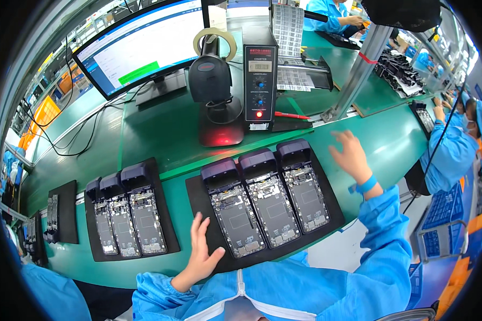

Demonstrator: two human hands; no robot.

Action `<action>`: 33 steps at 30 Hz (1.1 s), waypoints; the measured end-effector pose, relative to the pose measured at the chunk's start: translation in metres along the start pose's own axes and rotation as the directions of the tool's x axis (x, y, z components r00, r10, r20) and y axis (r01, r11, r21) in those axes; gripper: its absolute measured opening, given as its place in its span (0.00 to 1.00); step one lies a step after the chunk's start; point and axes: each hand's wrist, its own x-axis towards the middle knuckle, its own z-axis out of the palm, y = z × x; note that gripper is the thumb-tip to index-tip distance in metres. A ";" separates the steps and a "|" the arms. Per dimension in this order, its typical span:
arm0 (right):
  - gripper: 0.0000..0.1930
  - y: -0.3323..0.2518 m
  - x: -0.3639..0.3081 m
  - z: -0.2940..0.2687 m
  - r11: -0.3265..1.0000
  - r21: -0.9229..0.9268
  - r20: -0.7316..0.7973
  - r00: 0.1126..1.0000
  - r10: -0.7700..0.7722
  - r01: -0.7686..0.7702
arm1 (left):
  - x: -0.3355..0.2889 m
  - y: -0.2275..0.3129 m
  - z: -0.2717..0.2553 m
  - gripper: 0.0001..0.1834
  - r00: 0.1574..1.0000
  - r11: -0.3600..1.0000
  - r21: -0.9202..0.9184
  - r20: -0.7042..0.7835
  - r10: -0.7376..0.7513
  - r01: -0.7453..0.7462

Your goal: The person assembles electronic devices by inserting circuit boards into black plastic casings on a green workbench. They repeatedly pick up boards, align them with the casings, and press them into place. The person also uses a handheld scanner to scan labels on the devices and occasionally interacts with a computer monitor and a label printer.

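- Head view looks down on a green bench (160, 123); we take the near black tray (198, 195), the one holding three opened phones, as our landmark.
- Our left hand (202, 251) lies flat on the tray's front left corner, fingers pressed together and thumb splayed out, holding nothing. We judge it rests there to steady the tray.
- Our right hand (351, 155) hovers just beyond the tray's right edge, fingers spread and a little blurred, empty, with a blue wrist strap (366, 185) below it.
- The three phones (268, 200) lie side by side between our two hands, backs off and insides facing up, each in a dark cradle; that layout seems meant to keep every board within reach.
- Left of the tray sits a second tray with three more phones (124, 214), apart from either hand.
- Behind the tray stand a black scanner on its stand (211, 80), a counter box with a red light (259, 80) and a monitor (139, 45).
- Far right of the tray, other workers in blue coats (450, 155) sit at their own benches.
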 end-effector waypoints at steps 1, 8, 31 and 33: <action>0.16 -0.005 0.017 -0.002 0.987 0.148 0.039 0.997 0.065 -0.070 | 0.003 -0.001 0.004 0.38 1.000 1.000 -0.014 -0.001 -0.010 0.010; 0.20 -0.043 0.099 0.028 0.294 0.839 0.289 0.833 0.471 -0.458 | 0.004 -0.005 0.005 0.37 0.977 0.888 0.407 0.063 0.206 -0.214; 0.10 -0.178 0.090 0.085 -0.168 0.930 0.367 0.869 0.333 -0.328 | 0.096 0.035 -0.016 0.17 0.931 0.064 -0.998 -0.041 -0.364 -0.019; 0.14 -0.185 0.084 0.066 -0.333 0.919 0.320 0.894 0.314 -0.212 | 0.129 0.028 -0.030 0.13 0.897 0.023 -0.986 -0.162 -0.411 -0.167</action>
